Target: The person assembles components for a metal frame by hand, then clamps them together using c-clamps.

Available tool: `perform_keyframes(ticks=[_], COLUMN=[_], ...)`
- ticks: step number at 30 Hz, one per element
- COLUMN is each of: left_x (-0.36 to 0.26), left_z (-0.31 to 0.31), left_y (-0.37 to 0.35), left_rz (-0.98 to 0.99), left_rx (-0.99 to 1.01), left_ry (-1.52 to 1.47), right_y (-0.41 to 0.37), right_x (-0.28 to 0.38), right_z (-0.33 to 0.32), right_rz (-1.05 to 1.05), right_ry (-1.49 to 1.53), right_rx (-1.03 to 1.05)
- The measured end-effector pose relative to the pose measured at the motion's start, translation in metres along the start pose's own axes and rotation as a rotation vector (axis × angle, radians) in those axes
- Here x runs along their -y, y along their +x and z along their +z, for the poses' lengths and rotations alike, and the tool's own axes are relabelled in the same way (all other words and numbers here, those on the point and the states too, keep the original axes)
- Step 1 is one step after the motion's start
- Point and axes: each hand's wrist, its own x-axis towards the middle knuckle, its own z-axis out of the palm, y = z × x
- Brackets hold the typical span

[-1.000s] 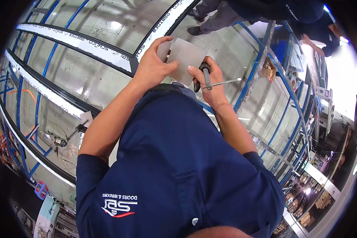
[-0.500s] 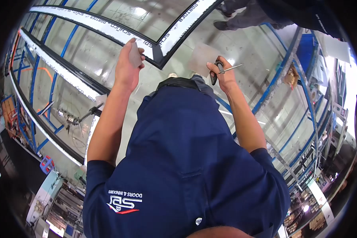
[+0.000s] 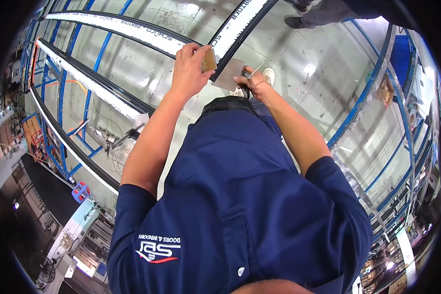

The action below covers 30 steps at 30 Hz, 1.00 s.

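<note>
My left hand [image 3: 190, 70] holds a small flat brownish block [image 3: 209, 60] upright between thumb and fingers, over the corner of a frame [image 3: 173, 43] with white printed film and black edges. To its right, my right hand [image 3: 254, 83] is closed around a dark-handled tool [image 3: 245, 89] with a thin metal shaft. A thin greyish sheet [image 3: 227, 76] lies beside that hand, between it and the frame corner; whether the fingers also grip the sheet is unclear.
Another person's leg and dark shoe [image 3: 294, 22] are at the top right. Blue metal racks stand at left and right [image 3: 356, 111]. A second film-covered profile [image 3: 83, 75] runs along the left, with a black tool [image 3: 134, 132] near its end.
My left hand has moved right, to the frame corner, and its block has turned. My right hand has come left, closer to it. The view has shifted, and the other person's legs appear further right.
</note>
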Motion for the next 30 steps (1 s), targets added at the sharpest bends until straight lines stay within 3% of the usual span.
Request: perform_keyframes(ticks=[6,8,9,11,12,14,15,17,18,20,26,29,30], left_x=[0.007,0.0,0.006,0.029,0.035,0.044,0.048,0.057,0.062,0.068,0.07,0.073,0.073], left_z=[0.005,0.002,0.004,0.017,0.025,0.04,0.048,0.062,0.069,0.076,0.093,0.095,0.097], left_y=[0.01,0.0,-0.006,-0.025,-0.035,-0.056,-0.061,-0.064,-0.063,-0.06,-0.051,-0.05,-0.049], left_rz=[0.119,0.095,0.088,0.044,0.036,-0.596,-0.612,-0.861,-0.875,-0.941,-0.886,-0.897,-0.913], left_rx=[0.088,-0.109,-0.112,-0.43,-0.434,-0.377,-0.386,-0.13,-0.144,0.13,0.046,-0.046,-0.084], left_ry=[0.042,0.084,0.084,-0.033,-0.036,-0.406,-0.413,-0.91,-0.927,-1.674,-1.844,-1.877,-1.886], right_y=[0.007,0.012,0.013,0.016,0.017,0.017,0.016,0.016,0.017,0.02,0.006,-0.011,-0.016], right_x=[0.018,0.021,0.022,0.025,0.026,0.027,0.029,0.031,0.03,0.03,0.04,0.051,0.05], right_z=[0.013,0.017,0.018,0.021,0.021,0.025,0.027,0.029,0.03,0.03,0.034,0.028,0.021], right_rz=[-0.005,0.033,0.037,0.038,0.043,0.046,0.057,0.076,0.088,0.093,0.11,0.103,0.105], right_ry=[0.021,0.034,0.03,0.05,0.042,0.107,0.091,0.118,0.095,0.135,-0.008,-0.559,-0.574], right_rx=[0.063,0.097,0.101,0.105,0.108,0.129,0.134,0.124,0.129,0.152,0.178,0.21,0.208])
